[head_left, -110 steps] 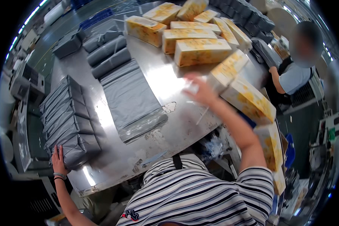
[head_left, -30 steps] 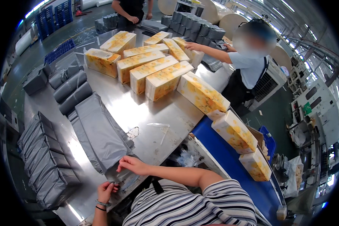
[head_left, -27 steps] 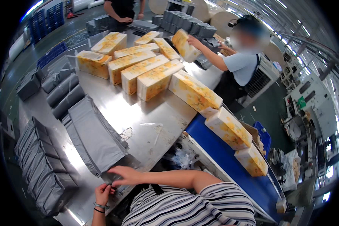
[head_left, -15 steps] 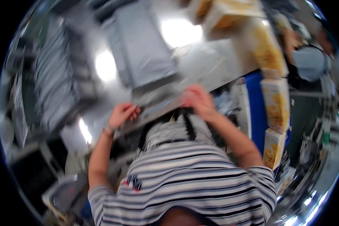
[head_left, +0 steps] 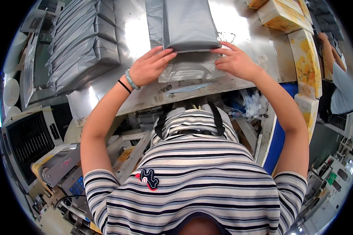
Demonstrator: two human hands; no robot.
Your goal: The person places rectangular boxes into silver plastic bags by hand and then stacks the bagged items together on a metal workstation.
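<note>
A grey plastic mailing bag [head_left: 190, 27], filled and flat-topped, lies on the metal table. From its near end a clear plastic flap [head_left: 188, 65] spreads toward me. My left hand [head_left: 151, 65] rests at the bag's near left corner, fingers stretched out over the flap's edge. At the near right corner is my right hand [head_left: 237, 62], its fingers spread and the tips touching the bag and flap. Both thumbs are mostly hidden. A thin pale-blue strip [head_left: 189, 88] lies on the table between the flap and the front edge.
Several filled grey bags [head_left: 82, 51] are stacked in a row at the left. White and yellow flower-print boxes [head_left: 305, 58] line the right side. The metal table's front edge [head_left: 145, 102] runs before my waist. Another person [head_left: 343, 90] works at the far right.
Both hands have moved forward from the table's front edge to the bag's near corners. The view has shifted, and the bag now appears farther up and right.
</note>
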